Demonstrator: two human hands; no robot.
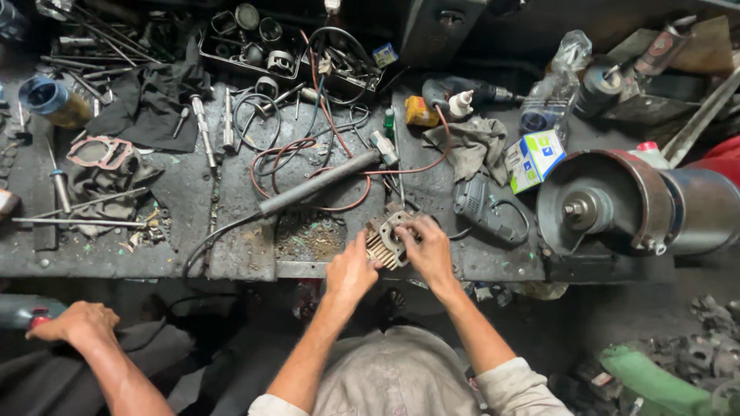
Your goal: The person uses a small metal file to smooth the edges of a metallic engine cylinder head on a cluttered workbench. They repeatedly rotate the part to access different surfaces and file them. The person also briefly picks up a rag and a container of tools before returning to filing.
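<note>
A small finned metal engine part [388, 238] with a flat gasket face lies at the front edge of the dark workbench [247, 258]. My left hand [351, 270] grips its near left side. My right hand [426, 246] rests on its right side, fingers curled over the top. Both hands hold the part against the bench. A long grey metal bar [317, 183] lies diagonally just behind it, among red and black wires [289, 154].
A bench grinder [617, 202] stands at the right. Beside it are a corded power tool [482, 206], a rag [472, 146] and a small box [534, 158]. A tray of parts [254, 42] sits at the back. Another person's hand [75, 322] rests at lower left.
</note>
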